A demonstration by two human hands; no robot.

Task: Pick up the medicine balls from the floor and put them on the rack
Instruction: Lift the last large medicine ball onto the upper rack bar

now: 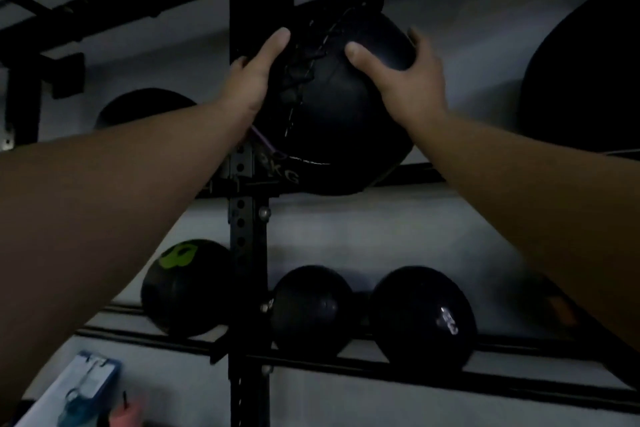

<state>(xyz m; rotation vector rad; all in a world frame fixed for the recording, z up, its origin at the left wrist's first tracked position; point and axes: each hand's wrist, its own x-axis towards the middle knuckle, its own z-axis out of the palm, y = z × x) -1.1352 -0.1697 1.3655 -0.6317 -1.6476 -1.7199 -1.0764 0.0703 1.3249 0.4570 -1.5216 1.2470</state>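
Up in the centre of the frame, the left hand (254,80) and right hand (407,76) clasp a black medicine ball (339,114) between them, fingers spread, against the rack (247,236).

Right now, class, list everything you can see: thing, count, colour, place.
Large medicine ball: 1, black, upper shelf level, between both hands.
Small balls: 3, black, lower rails; the leftmost has a green mark.
Other large balls: 2, dark, partly seen, upper level.
Rack: 1, black, against the pale wall.
Clipboard-like item: 1, blue, bottom left, blurred.
Left hand: 1, on ball's left side.
Right hand: 1, on ball's right side.
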